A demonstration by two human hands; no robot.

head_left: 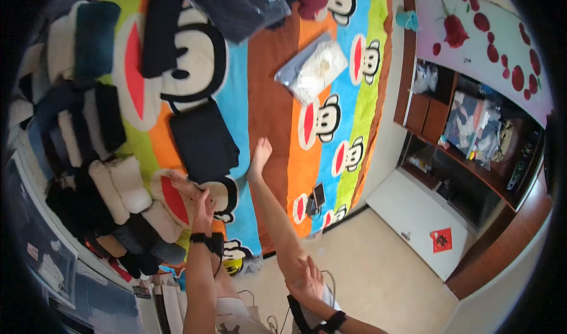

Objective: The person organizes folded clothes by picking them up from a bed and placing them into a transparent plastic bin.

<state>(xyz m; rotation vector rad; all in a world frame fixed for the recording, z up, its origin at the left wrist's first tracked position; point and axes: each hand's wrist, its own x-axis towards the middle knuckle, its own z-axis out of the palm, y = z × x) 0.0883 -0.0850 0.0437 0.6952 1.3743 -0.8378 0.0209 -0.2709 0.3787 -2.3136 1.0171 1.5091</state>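
My left hand (204, 211) hovers over or rests by my left foot (184, 185), fingers stretched out and nothing in them; whether they touch the foot I cannot tell. A black wrist strap sits behind it. On my bent right leg lies my right hand (306, 279), near the knee, its fingers spread and holding nothing. Just beyond my left foot is a folded black garment (204, 140) on the colourful monkey-print blanket (269, 86). My right foot (261, 152) is set on the blanket to the right of that garment.
Folded clothes (121, 186) are piled along the left side. Farther off lie another black folded garment (162, 33), a dark plastic-wrapped package (239, 6) and a white bagged item (319, 68). A phone-like device (318, 197) lies near the bed's right edge. An open-shelved cabinet (437, 103) stands right.
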